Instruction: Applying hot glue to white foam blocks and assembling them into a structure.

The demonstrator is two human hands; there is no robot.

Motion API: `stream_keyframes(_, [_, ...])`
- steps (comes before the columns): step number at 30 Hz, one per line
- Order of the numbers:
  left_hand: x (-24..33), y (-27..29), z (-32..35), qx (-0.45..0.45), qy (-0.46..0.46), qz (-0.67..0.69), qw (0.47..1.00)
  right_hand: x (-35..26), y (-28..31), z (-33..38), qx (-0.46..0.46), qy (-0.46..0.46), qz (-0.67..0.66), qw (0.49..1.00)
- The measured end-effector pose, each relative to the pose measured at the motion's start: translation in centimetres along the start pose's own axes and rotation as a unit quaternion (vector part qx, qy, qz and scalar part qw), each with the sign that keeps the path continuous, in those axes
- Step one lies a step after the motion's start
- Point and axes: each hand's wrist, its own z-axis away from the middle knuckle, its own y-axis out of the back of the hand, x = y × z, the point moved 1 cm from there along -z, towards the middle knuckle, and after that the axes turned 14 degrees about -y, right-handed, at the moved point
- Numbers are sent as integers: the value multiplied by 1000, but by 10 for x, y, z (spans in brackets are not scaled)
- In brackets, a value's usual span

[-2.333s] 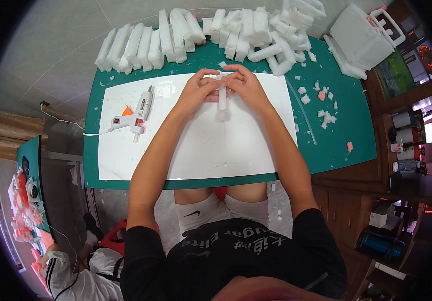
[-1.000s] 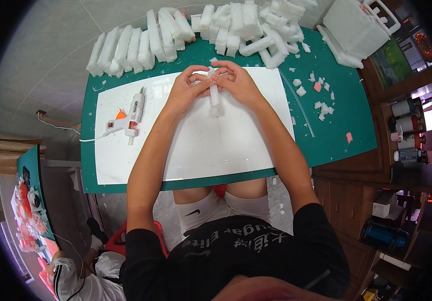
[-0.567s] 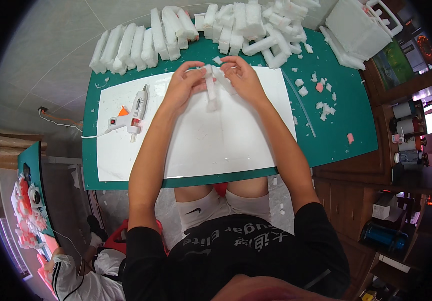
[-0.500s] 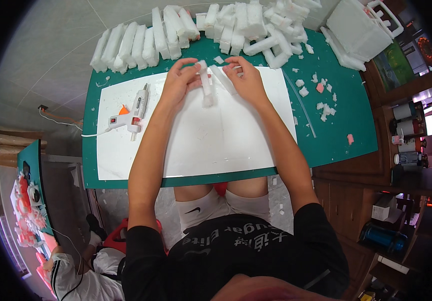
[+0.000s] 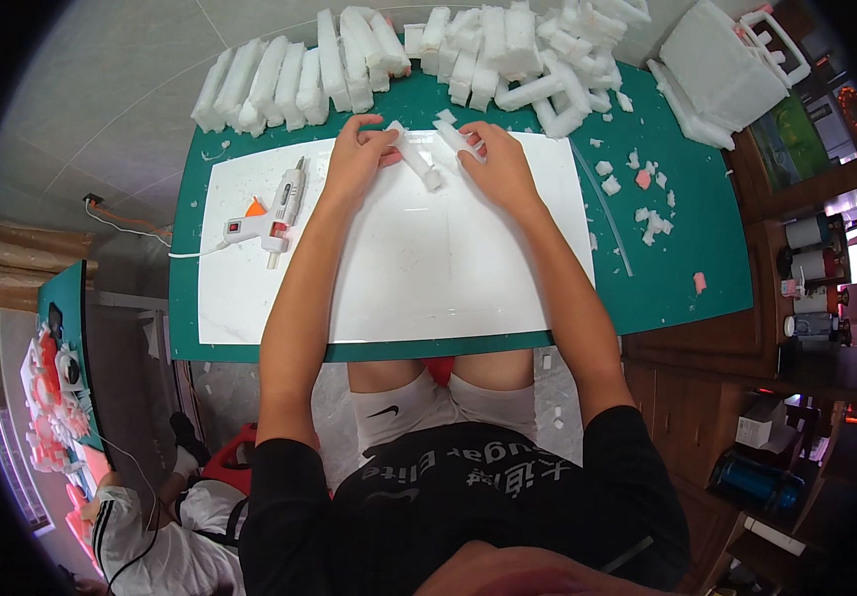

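Over the far part of the white board, my left hand pinches the end of a white foam strip, which slants down toward the right. My right hand has its fingers closed on a second white foam strip; part of it is hidden behind the fingers. The two strips are close together but look apart. A white hot glue gun with an orange trigger lies left of my left forearm, its nozzle pointing away from me.
White foam blocks line the table's far edge, with foam frames beside them. Foam scraps and a clear glue stick lie on the green mat at right. A big foam box stands far right. Another person sits at lower left.
The left strip has swung from near upright to a slant, its lower end moving right. The right strip now shows less below my fingers. The whole view has shifted slightly.
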Motion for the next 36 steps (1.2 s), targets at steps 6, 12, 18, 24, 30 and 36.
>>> stream_keyframes(6, [1, 1, -1, 8, 24, 23, 999, -14, 6, 0, -6, -7, -105, 994])
stream_keyframes(12, [1, 0, 0, 11, 14, 65, 998, -16, 6, -1, -45, -3, -197, 979])
stream_keyframes(18, [4, -4, 2, 29, 13, 96, 995, -23, 10, 3, -58, -5, -227, 972])
stream_keyframes(24, [2, -7, 4, -9, 5, 108, 994, -29, 12, 5, -13, 29, -171, 985])
stream_keyframes(30, [-1, -7, 3, -19, 7, 96, 995, -33, 13, 7, 24, 51, -176, 983])
stream_keyframes(36, [1, -9, 6, -31, 3, 105, 994, -30, 12, 6, 47, 97, -135, 985])
